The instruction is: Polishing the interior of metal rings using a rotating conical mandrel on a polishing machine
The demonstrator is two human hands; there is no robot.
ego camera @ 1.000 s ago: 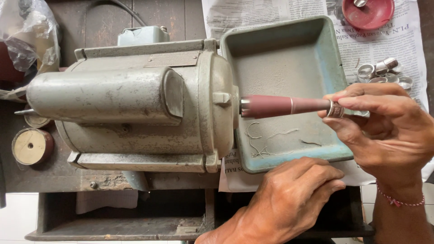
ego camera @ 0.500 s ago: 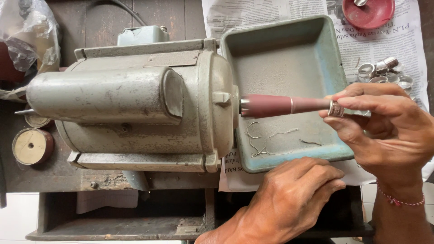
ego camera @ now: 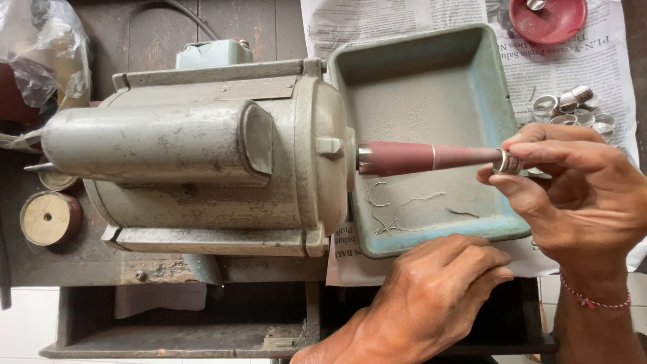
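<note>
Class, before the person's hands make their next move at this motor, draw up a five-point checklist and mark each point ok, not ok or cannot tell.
1. Ring gripped firmly in right hand fingertips: ok.
2. Ring seated at the narrow tip of the red tapered spindle: ok.
3. Left hand clear of the spindle, resting by the tray's near rim: ok.
4. Blue tray under the spindle to catch debris: ok.
5. Motor spinning or stopped: cannot tell.

Ring (ego camera: 507, 162) in right hand (ego camera: 579, 192) slightly nearer the cone's (ego camera: 424, 157) tip.
</note>
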